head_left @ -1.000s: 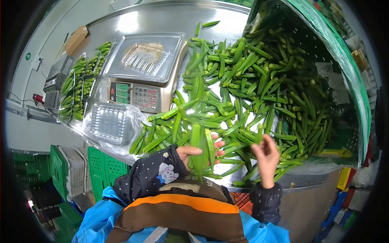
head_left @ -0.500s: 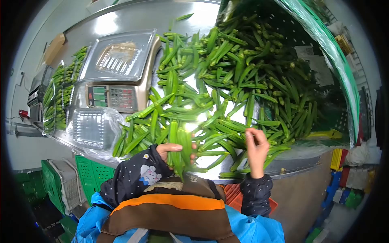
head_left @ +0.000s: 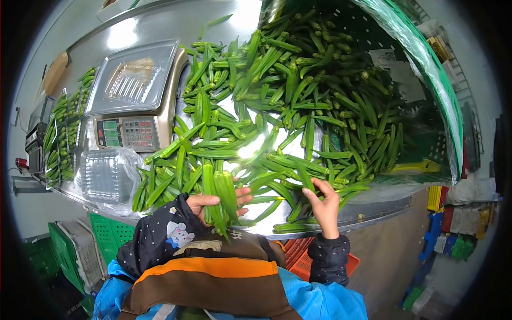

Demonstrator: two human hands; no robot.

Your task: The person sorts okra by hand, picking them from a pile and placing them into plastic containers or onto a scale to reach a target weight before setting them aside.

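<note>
A small bunch of green okra pods [head_left: 218, 192] lies upright in my left hand [head_left: 198, 207], with the thumb across the front and the fingertips showing on the far side. My right hand [head_left: 325, 209] is at the near edge of the loose okra heap [head_left: 314, 106]. Its thumb and fingers are closed on a single okra pod [head_left: 304, 176] that points away from me. More pods lie on the metal table between the two hands and just beyond them.
A scale [head_left: 140, 132] stands at the left with a clear plastic tray [head_left: 133, 77] on it. Another clear tray [head_left: 101, 176] lies in front. Packed okra [head_left: 66, 133] sits farther left. A green crate [head_left: 450, 117] lined with plastic lies tipped at the right, okra spilling out.
My right hand has moved slightly towards me and left and now pinches an okra pod. The left hand keeps its bunch, its fingers spread a bit more. The whole view has shifted.
</note>
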